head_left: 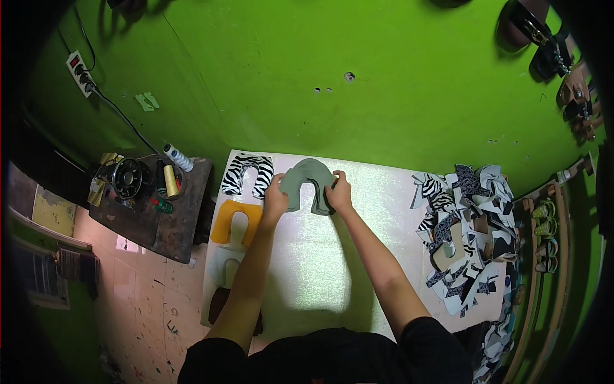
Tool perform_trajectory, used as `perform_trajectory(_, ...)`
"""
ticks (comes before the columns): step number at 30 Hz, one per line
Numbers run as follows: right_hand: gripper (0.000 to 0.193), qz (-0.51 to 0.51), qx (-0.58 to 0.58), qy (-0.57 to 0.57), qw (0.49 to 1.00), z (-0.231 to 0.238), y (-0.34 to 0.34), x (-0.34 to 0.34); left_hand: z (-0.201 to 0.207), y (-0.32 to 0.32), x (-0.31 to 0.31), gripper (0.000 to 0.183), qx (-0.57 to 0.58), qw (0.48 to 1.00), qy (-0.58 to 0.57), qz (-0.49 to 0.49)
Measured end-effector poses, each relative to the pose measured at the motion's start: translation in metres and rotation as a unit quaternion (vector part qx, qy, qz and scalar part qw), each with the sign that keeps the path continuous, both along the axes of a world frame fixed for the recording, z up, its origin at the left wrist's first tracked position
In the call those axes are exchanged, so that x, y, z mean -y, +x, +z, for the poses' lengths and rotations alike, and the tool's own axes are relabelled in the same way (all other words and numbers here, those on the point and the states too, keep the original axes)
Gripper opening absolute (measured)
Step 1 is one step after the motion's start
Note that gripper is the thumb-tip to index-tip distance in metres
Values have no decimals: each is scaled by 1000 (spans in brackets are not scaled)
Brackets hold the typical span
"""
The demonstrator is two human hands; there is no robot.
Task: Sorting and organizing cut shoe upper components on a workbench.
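Observation:
A stack of green U-shaped cut pieces [308, 171] is between my two hands near the far side of the white table [313, 275]. My left hand [276, 197] grips its left leg, and my right hand [339, 193] grips its right leg; the fingers of both are closed on the edges. The open end of the U faces me, and the layers show slightly out of line. Just left of my left hand lies a zebra-striped U-shaped piece [259, 168]. Nearer to me are a yellow U-shaped piece [235, 214], a white one [219, 261] and a dark brown one [219, 301], the last two partly behind my left forearm.
A heap of fabric scraps [470, 230] covers the table's right side. At left stands a dark sewing-machine table [173, 230] with thread spools [179, 158]. A power strip [80, 73] hangs on the green wall [268, 83]. Sandals [545, 221] sit on a wooden rack at right.

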State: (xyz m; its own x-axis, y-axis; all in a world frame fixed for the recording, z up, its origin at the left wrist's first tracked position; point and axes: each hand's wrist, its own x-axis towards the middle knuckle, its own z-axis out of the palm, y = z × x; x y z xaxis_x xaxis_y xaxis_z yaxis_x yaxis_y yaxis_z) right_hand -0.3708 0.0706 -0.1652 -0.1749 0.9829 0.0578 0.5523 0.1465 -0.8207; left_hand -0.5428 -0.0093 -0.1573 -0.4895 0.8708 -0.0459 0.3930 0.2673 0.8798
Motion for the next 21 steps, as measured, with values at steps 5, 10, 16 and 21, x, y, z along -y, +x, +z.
perform_trajectory(5, 38, 17, 47, 39, 998, 4, 5, 6, 3, 10, 9, 36, -170, 985, 3, -44)
perform_trajectory(10, 37, 17, 165, 11, 986, 37, -2, 33, 17, 23, 26, 36, -248, 966, -60, -29)
perform_trajectory(16, 49, 149, 249, 48, 956, 36, 12, 56, 19, 52, 37, 48, -333, 935, -16, -123)
perform_trajectory(21, 45, 138, 143, 120, 973, 27, 40, 75, 32, 72, 46, 61, -250, 946, -128, -162)
